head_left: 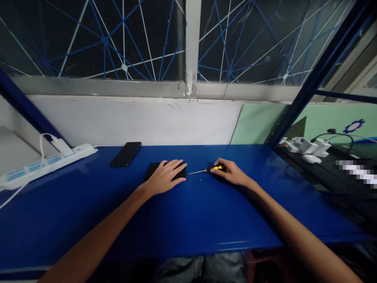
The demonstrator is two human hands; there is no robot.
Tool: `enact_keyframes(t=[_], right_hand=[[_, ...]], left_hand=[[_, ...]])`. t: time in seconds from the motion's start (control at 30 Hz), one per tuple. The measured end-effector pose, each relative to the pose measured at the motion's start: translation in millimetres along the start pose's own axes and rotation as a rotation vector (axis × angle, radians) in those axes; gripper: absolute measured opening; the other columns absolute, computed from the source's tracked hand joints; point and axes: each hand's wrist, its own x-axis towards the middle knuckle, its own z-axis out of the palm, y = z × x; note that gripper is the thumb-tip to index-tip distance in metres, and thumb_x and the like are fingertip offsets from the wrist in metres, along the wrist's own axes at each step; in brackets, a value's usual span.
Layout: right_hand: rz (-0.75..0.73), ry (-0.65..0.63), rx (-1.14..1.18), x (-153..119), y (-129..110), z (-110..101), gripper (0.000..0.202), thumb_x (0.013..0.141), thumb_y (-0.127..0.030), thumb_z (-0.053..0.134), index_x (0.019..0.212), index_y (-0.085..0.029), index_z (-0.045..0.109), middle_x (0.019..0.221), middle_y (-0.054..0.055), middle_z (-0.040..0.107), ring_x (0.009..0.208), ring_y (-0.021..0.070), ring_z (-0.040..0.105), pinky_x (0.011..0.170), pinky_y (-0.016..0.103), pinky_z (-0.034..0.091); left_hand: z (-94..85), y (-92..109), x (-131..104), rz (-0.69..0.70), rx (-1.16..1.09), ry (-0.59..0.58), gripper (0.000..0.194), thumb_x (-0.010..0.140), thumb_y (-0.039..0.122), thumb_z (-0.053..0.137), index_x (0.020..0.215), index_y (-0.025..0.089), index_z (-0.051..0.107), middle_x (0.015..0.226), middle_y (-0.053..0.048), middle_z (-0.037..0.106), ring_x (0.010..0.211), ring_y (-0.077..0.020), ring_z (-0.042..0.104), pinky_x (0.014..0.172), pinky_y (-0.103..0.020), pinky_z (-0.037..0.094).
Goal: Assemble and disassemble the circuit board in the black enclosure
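On the blue tabletop (188, 220), my left hand (165, 177) lies across a flat black box (151, 169) and holds it down. Its fingers reach the far edge and the thumb lies along the near right edge; the palm hides much of the box. My right hand (231, 171) is closed around the black-and-yellow handle of a screwdriver (198, 172). The shaft points left, its tip at the right end of the box; whether it sits in a screw cannot be seen. Tiny bright specks (200, 181) show just below the shaft, too small to name.
A black phone (126, 154) lies behind and left of the box. A white power strip (47, 165) with a plugged-in charger and cable runs along the left side. To the right, white adapters (315, 147) and a white mouse (311, 158) rest on a dark surface beyond the blue frame post (290, 118).
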Motion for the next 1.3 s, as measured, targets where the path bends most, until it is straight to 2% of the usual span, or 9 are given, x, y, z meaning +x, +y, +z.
enact_keyframes(t=[0.13,0.27,0.43,0.6,0.73,0.8,0.93,1.03,1.3], right_hand=[[-0.032,0.049,-0.209,-1,-11,-1,0.042,0.092,-0.056,0.045,0.088,-0.019,0.065,0.077,0.005,0.063,0.064,0.0158,0.054,0.059,0.027,0.035],[-0.002,0.008,-0.140,-1,-11,-1,0.036,0.089,-0.055,0.051,0.096,-0.020,0.059,0.065,-0.001,0.057,0.055,0.0133,0.047,0.055,0.026,0.032],[-0.028,-0.038,0.051,0,1,-4,0.033,0.083,-0.048,0.061,0.098,-0.021,0.050,0.071,-0.002,0.055,0.059,0.0121,0.043,0.054,0.024,0.033],[-0.007,-0.020,0.028,1,0,-7,0.037,0.086,-0.055,0.056,0.092,-0.019,0.059,0.069,-0.001,0.055,0.056,0.0117,0.042,0.052,0.025,0.031],[0.002,-0.027,-0.030,1,-10,-6,0.046,0.091,-0.058,0.045,0.077,-0.017,0.061,0.061,0.000,0.050,0.054,0.0118,0.039,0.052,0.026,0.028],[0.014,-0.029,0.019,0,-12,-4,0.044,0.092,-0.057,0.044,0.079,-0.018,0.059,0.062,-0.001,0.050,0.055,0.0117,0.040,0.052,0.026,0.030],[0.020,-0.040,0.262,-2,-6,1,0.037,0.082,-0.051,0.064,0.096,-0.020,0.051,0.076,-0.001,0.055,0.060,0.0112,0.046,0.056,0.024,0.037],[0.086,-0.109,0.351,-2,-1,2,0.039,0.079,-0.052,0.066,0.096,-0.021,0.049,0.068,-0.004,0.051,0.050,0.0088,0.041,0.048,0.023,0.034],[0.015,-0.063,0.080,-2,-6,-3,0.044,0.088,-0.058,0.051,0.086,-0.016,0.066,0.068,0.000,0.057,0.056,0.0109,0.042,0.053,0.024,0.032]], left_hand=[[-0.1,0,1,0.002,-0.002,0.005,0.058,0.098,0.059,0.029,0.147,0.028,0.035,0.151,-0.009,0.039,0.135,-0.0301,0.040,0.107,-0.052,0.030],[-1.9,0,2,0.011,0.001,-0.007,0.057,0.099,0.059,0.029,0.146,0.027,0.035,0.150,-0.010,0.040,0.134,-0.0297,0.040,0.106,-0.051,0.031],[-4.3,-1,3,0.028,0.002,-0.021,0.060,0.098,0.060,0.028,0.147,0.026,0.034,0.150,-0.011,0.040,0.134,-0.0304,0.040,0.103,-0.049,0.033],[-5.6,-2,5,0.037,-0.011,-0.024,0.060,0.098,0.061,0.030,0.146,0.026,0.036,0.148,-0.011,0.043,0.133,-0.0290,0.041,0.102,-0.047,0.034],[-5.0,-2,5,0.038,-0.011,-0.018,0.060,0.098,0.061,0.030,0.145,0.026,0.037,0.148,-0.011,0.042,0.134,-0.0288,0.041,0.102,-0.047,0.034],[-4.2,-1,5,0.032,-0.013,-0.011,0.059,0.098,0.061,0.030,0.145,0.026,0.037,0.148,-0.010,0.042,0.134,-0.0288,0.041,0.103,-0.048,0.034],[-2.2,2,2,0.009,-0.011,0.003,0.059,0.098,0.059,0.030,0.147,0.026,0.035,0.150,-0.010,0.041,0.135,-0.0300,0.040,0.106,-0.050,0.031],[-0.3,3,1,0.005,-0.004,0.014,0.058,0.098,0.059,0.030,0.146,0.026,0.036,0.150,-0.010,0.040,0.136,-0.0305,0.039,0.107,-0.051,0.030],[2.1,2,1,0.009,0.004,0.011,0.057,0.099,0.057,0.031,0.147,0.026,0.034,0.151,-0.010,0.038,0.136,-0.0299,0.038,0.107,-0.053,0.029]])
